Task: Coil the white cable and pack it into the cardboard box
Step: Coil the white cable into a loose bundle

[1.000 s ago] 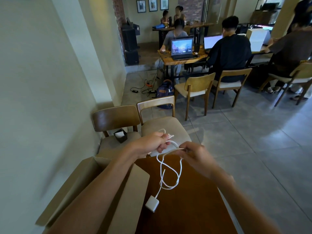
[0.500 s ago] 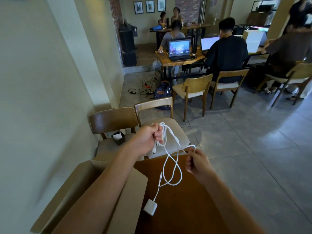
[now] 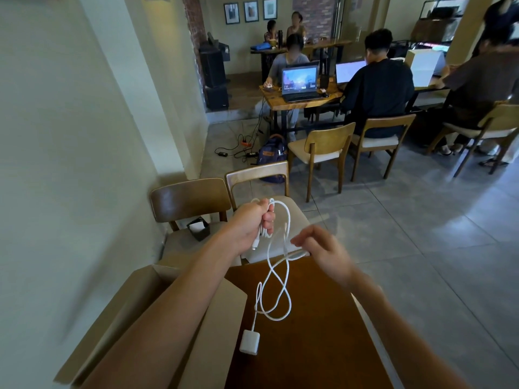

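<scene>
A dark brown wooden table (image 3: 314, 332) carried the work. On it, toward seven o'clock from its middle, lay a small white adapter block (image 3: 249, 341), joined to the white cable (image 3: 276, 293) that rose off the wood. At nine o'clock an open cardboard box (image 3: 134, 307) stood, its near flap (image 3: 216, 318) lying over the table's left edge. Whether the cable's lowest loop touched the wood could not be told.

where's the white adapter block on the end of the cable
Head view, low centre: the white adapter block lies on the brown table, just right of the cardboard box flap.
</scene>
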